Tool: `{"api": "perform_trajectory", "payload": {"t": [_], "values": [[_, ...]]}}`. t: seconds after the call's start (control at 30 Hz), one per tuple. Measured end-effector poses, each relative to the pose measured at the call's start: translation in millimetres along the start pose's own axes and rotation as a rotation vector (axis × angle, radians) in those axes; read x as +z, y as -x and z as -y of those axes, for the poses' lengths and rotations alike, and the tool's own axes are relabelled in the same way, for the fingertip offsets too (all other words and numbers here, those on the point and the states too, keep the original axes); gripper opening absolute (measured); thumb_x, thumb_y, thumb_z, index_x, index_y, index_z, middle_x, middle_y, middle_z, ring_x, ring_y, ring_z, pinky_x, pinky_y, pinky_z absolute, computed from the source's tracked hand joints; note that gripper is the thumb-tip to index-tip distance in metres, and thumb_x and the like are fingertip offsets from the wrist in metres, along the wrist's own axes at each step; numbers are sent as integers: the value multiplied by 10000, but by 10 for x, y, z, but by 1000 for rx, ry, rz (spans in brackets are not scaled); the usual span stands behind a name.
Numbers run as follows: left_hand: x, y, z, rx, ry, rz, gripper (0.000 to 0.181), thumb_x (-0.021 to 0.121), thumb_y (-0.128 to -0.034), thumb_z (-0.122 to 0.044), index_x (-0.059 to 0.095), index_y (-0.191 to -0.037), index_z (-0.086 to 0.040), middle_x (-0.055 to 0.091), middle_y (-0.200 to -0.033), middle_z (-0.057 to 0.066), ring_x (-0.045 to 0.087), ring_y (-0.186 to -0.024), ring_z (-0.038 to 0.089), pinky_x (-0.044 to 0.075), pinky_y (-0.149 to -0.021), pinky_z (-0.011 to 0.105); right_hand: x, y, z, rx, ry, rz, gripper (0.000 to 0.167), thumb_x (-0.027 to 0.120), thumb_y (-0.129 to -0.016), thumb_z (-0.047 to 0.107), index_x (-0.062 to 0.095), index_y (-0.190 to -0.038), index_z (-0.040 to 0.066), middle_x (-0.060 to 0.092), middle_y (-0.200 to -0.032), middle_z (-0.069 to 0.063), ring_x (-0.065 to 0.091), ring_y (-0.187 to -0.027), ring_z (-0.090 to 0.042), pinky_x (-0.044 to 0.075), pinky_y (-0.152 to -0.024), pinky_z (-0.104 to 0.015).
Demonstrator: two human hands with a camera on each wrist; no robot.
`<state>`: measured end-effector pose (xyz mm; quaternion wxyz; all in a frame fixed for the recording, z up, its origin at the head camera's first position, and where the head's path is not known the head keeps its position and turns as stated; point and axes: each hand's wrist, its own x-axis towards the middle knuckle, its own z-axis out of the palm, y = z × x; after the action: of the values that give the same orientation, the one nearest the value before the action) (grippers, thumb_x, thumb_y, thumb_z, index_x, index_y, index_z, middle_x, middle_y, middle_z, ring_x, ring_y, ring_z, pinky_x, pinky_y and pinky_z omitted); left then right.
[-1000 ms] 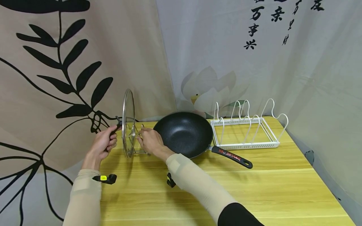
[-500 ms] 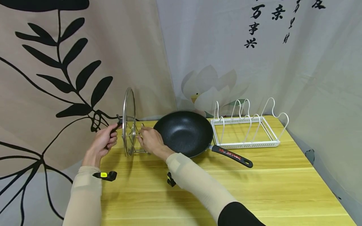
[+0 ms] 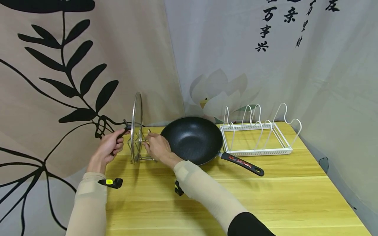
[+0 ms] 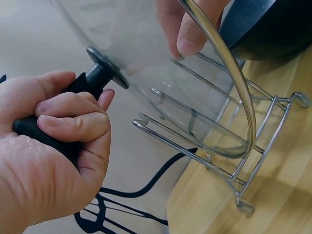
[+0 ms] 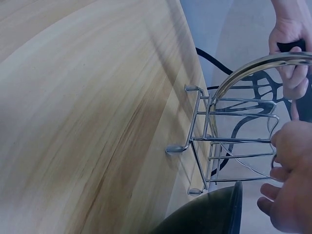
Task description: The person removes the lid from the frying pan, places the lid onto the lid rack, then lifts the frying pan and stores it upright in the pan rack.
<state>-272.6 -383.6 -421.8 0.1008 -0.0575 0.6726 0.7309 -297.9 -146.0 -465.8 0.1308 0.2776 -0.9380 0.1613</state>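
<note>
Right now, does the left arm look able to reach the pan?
Probably not: the left grip holds the lid, and lid, metal rack and right grip stand between it and the pan.

"万事兴" on the curtain

My left hand grips the knob, so the lid stands just right of those fingers, its lower edge between bars of the small rack. My right hand is at that rack's right side — the lid and most of the rack lie left of its fingers, the pan just right of them. The pan's handle juts farther right and toward me. Past the pan, well right of all my fingers, sits the larger rack. Behind everything — a hanging cloth.
</note>
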Motion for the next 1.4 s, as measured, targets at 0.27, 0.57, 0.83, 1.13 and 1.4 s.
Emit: {"api": "perform_trajectory", "payload": {"t": [0.27, 0.57, 0.83, 1.13, 1.4], "values": [[2, -14, 12, -6, -105, -28, 433, 548, -1185, -511, 622, -1466, -190, 458, -696, -157, 353, -479, -1, 346, -430, 177, -2, 9, 0, -19, 30, -11, 355, 591, -1184, 386, 793, -1396, 186, 671, -1627, -27, 718, -1418, -159, 627, -1095, -252], [31, -20, -16, -21, -129, -42, 489, 541, -1190, -497, 580, -1526, -145, 470, -710, -154, 346, -482, 3, 343, -436, 179, 14, 8, 3, -22, 22, -6, 355, 582, -1189, 374, 792, -1402, 183, 675, -1624, -29, 711, -1433, -169, 623, -1116, -271], [33, -20, -18, -28, -130, -45, 408, 556, -1183, -500, 629, -1441, -192, 479, -723, -155, 353, -485, -2, 342, -439, 177, 23, 10, 1, -23, 14, -11, 349, 590, -1186, 377, 799, -1381, 179, 682, -1616, -43, 715, -1428, -179, 620, -1126, -283], [38, -29, -53, -45, -163, -50, 505, 544, -1186, -502, 576, -1533, -137, 459, -725, -151, 340, -483, 1, 332, -444, 190, 4, 13, 6, -13, 19, -1, 352, 578, -1190, 380, 798, -1385, 186, 674, -1625, -18, 700, -1450, -171, 612, -1138, -277], [41, -36, -77, -43, -168, -46, 517, 558, -1185, -482, 586, -1533, -101, 446, -705, -142, 336, -480, 13, 327, -448, 195, 22, -2, -8, -20, 24, -15, 314, 591, -1185, 365, 820, -1297, 183, 681, -1616, -15, 712, -1433, -172, 622, -1117, -269]]}}
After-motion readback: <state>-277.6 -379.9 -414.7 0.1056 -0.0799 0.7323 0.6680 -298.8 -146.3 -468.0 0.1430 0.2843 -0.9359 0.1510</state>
